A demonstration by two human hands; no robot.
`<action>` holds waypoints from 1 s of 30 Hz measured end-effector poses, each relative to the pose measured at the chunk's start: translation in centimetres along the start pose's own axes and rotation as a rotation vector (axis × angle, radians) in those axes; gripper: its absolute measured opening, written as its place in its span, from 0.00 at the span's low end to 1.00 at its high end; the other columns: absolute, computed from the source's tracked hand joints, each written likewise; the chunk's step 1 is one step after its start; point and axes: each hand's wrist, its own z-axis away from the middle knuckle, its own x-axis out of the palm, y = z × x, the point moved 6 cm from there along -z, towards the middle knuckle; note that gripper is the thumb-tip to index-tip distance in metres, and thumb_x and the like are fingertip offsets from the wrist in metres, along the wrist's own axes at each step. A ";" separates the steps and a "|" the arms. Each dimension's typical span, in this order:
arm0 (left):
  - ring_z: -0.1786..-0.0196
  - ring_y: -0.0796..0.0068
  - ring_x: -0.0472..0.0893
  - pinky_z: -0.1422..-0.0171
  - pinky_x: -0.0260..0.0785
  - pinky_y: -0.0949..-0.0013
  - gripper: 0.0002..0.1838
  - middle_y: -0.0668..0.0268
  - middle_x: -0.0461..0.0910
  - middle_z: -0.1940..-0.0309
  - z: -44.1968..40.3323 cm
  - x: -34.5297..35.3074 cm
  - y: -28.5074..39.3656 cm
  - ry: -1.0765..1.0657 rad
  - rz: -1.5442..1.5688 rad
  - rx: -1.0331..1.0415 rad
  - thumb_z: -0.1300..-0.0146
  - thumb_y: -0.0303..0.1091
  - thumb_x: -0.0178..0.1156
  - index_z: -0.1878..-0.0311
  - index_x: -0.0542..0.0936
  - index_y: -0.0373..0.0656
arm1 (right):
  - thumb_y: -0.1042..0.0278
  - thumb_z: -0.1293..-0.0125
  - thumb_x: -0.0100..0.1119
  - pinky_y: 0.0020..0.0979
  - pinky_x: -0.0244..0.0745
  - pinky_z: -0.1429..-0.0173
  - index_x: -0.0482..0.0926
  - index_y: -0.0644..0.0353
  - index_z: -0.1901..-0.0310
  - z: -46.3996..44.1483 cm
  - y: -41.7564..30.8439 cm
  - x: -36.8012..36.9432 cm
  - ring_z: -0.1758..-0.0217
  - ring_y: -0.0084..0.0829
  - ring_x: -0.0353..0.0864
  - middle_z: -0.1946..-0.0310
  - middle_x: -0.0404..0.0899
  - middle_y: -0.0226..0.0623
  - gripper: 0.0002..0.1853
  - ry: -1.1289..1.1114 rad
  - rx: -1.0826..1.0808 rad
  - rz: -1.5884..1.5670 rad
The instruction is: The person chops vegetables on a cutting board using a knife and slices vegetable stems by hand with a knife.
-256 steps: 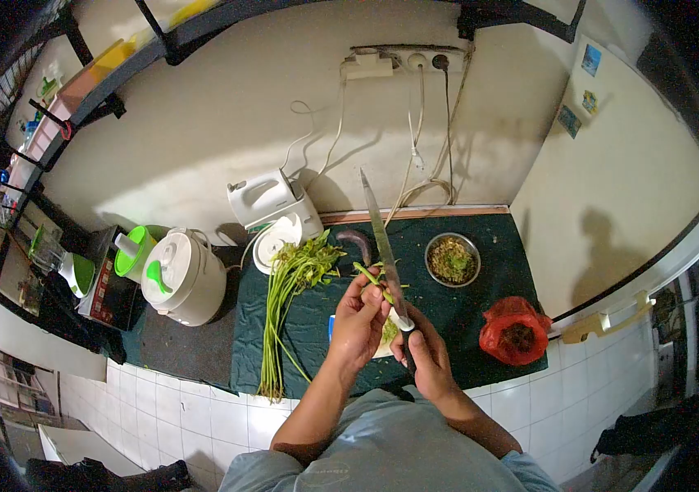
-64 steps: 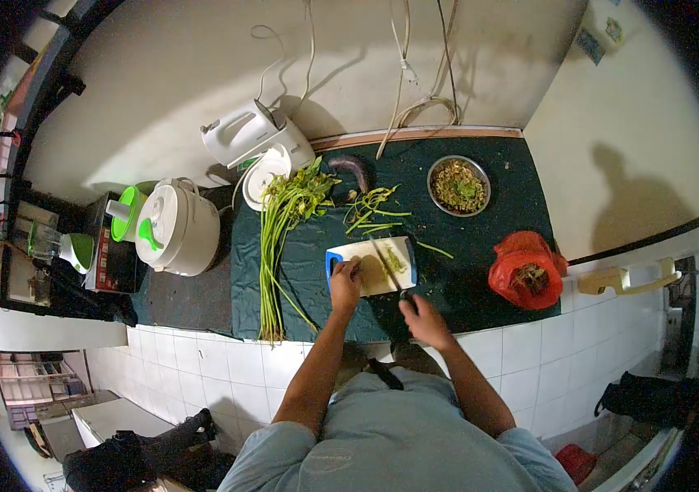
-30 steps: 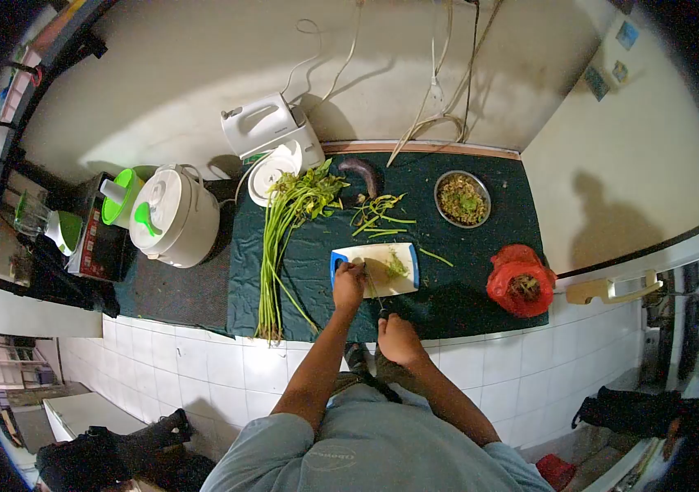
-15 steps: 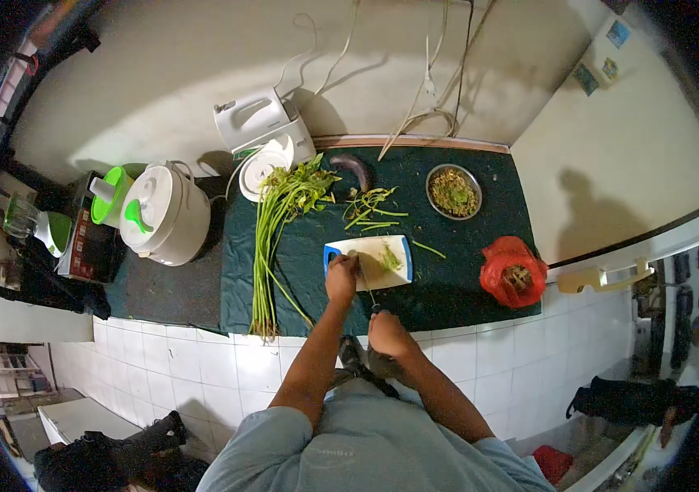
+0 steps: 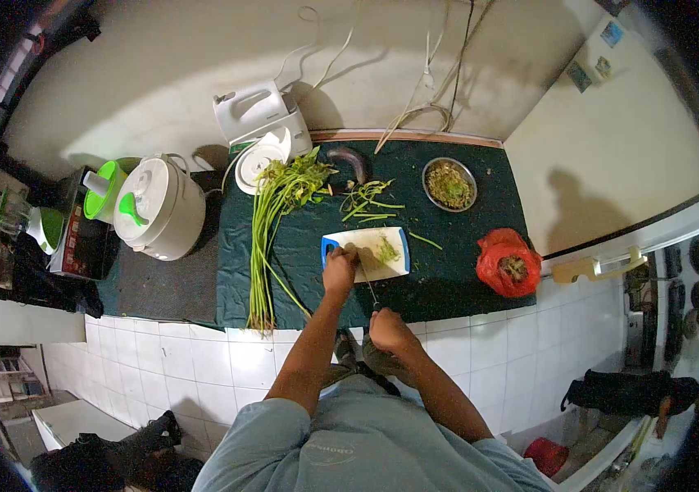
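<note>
My right hand [image 5: 390,330] is closed around the handle of a knife [image 5: 372,290], whose blade reaches up over the near part of a white cutting board [image 5: 378,271] with blue ends. On the board's left part my left hand [image 5: 339,272] is closed, fingers bunched beside the blade; what they hold is hidden. Chopped green pieces [image 5: 387,249] lie on the board, right of the blade. Just beyond the board are cut green stems and leaves [image 5: 366,201], and a single stem [image 5: 425,240] lies to its right.
A long bunch of leafy greens [image 5: 263,246] lies at left, near an eggplant [image 5: 351,162]. A metal bowl of chopped vegetables [image 5: 449,184] and a red plastic bag [image 5: 509,262] are on the right. A white hand mixer [image 5: 255,111] and a rice cooker [image 5: 161,209] stand farther left.
The whole view has shifted slightly. Both hands stay at the board, with the knife still in my right hand and in nearly the same place.
</note>
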 end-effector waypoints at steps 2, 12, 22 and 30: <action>0.50 0.54 0.76 0.51 0.74 0.56 0.13 0.62 0.77 0.55 -0.2 0.8 -0.7 -0.053 -0.099 -0.108 0.45 0.31 0.59 0.55 0.83 0.52 | 0.60 0.30 0.42 0.53 0.74 0.51 0.77 0.74 0.69 0.4 0.1 0.2 0.59 0.63 0.79 0.68 0.78 0.67 0.23 -0.027 0.023 -0.017; 0.50 0.51 0.75 0.49 0.74 0.53 0.13 0.56 0.78 0.56 -0.2 2.0 -1.7 -0.109 -0.119 -0.057 0.43 0.36 0.60 0.56 0.81 0.40 | 0.59 0.29 0.41 0.53 0.72 0.51 0.77 0.75 0.68 2.0 2.1 1.8 0.57 0.63 0.78 0.66 0.77 0.67 0.23 -0.023 0.023 0.010; 0.48 0.49 0.75 0.48 0.74 0.50 0.17 0.52 0.78 0.57 0.1 1.7 -2.1 -0.072 -0.004 -0.207 0.44 0.40 0.63 0.58 0.78 0.36 | 0.59 0.30 0.42 0.53 0.73 0.49 0.77 0.75 0.64 5.3 0.8 0.3 0.55 0.61 0.79 0.61 0.77 0.67 0.22 -0.145 0.023 0.065; 0.47 0.49 0.73 0.48 0.72 0.50 0.16 0.52 0.76 0.54 -0.2 1.7 -1.2 -0.116 -0.109 -0.119 0.40 0.41 0.59 0.60 0.79 0.35 | 0.59 0.30 0.43 0.52 0.73 0.49 0.76 0.74 0.61 5.0 2.2 1.6 0.53 0.59 0.79 0.61 0.78 0.66 0.21 -0.134 0.119 0.026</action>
